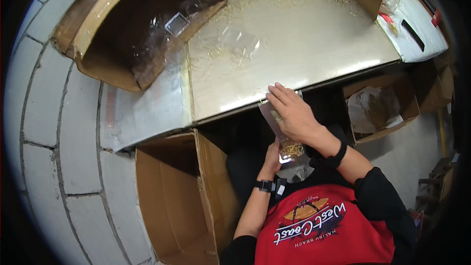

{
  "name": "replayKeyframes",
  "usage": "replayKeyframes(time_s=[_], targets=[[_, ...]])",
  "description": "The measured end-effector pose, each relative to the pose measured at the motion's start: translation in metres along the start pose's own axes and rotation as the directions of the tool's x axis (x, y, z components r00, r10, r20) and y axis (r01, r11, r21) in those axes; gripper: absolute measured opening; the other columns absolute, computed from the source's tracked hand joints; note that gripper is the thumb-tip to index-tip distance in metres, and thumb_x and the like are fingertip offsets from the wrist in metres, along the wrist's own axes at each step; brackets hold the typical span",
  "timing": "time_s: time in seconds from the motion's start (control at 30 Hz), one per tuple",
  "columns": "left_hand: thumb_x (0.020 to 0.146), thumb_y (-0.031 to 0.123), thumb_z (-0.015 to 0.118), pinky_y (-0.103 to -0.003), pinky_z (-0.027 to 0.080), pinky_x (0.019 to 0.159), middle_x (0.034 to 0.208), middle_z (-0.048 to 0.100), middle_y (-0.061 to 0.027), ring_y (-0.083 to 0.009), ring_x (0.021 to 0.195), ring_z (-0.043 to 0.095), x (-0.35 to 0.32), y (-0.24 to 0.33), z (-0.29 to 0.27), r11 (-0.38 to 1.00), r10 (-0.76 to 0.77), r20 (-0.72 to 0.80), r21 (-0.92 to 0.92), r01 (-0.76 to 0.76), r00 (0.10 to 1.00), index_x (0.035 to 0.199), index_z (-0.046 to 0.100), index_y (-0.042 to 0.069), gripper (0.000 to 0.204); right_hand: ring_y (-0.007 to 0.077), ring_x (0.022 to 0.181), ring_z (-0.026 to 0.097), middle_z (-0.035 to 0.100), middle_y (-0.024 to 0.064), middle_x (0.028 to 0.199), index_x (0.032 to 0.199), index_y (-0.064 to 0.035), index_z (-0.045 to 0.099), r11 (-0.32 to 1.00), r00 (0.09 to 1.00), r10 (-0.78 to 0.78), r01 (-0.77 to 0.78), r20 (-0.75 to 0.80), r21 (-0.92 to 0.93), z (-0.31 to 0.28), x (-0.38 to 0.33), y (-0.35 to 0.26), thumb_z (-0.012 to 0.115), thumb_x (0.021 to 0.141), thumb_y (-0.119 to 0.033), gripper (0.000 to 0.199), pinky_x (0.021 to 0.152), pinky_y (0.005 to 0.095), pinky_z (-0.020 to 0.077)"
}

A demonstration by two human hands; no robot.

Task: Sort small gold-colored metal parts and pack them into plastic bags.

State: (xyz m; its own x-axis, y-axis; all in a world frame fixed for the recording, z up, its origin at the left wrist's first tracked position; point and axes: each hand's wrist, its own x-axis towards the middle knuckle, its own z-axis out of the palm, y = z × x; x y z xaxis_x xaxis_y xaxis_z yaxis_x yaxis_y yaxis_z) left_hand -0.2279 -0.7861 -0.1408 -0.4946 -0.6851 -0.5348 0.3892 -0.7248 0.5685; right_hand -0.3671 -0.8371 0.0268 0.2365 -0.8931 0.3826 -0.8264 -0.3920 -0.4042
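Both hands [282, 135] hold clear bag [284, 140] lengthwise toward table edge [235, 110]

**Clear bag of gold bits, held at the table edge**

The bag [283, 135] is a slim clear plastic pouch, hanging roughly upright and tilted a little. Its top reaches the table's front edge; its bottom hangs below it. A small heap of thin gold-coloured metal pieces [291, 149] sits in the bottom. Hands cover its upper part and lower left side.
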Motion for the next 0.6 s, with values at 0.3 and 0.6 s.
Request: replayKeyframes(time_s=[0.3, 0.6], targets=[[0.097, 0.044, 0.035, -0.037, 0.058, 0.053, 0.102, 0.063, -0.0125, -0.0226, 0.080, 0.067, -0.011, -0.016, -0.004, 1.000, -0.016, 0.047, 0.002, 0.016, 0.999, 0.119, 0.050, -0.001, 0.052, 0.0345, 0.104, 0.057, 0.058, 0.0168, 0.112, 0.109, -0.0013, 0.058, 0.942, 0.992, 0.040, -0.079, 0.123, 0.327, -0.032, -0.076, 0.020, 0.052, 0.070, 0.013, 0.042, 0.087, 0.0372, 0.0486], [0.096, 0.047, 0.036, -0.031, 0.054, 0.049, 0.083, 0.064, -0.0073, -0.0168, 0.067, 0.064, -0.018, -0.012, -0.002, 0.997, 0.073, -0.015, 0.023, -0.072, 0.997, 0.102, 0.059, 0.001, 0.051, 0.0359, 0.099, 0.057, 0.060, 0.0190, 0.105, 0.108, -0.0004, 0.057, 0.912, 0.930, -0.108, -0.049, 0.352, 0.407, 0.030, -0.111, 0.012, 0.054, 0.073, 0.001, 0.035, 0.085, 0.0399, 0.0481]])
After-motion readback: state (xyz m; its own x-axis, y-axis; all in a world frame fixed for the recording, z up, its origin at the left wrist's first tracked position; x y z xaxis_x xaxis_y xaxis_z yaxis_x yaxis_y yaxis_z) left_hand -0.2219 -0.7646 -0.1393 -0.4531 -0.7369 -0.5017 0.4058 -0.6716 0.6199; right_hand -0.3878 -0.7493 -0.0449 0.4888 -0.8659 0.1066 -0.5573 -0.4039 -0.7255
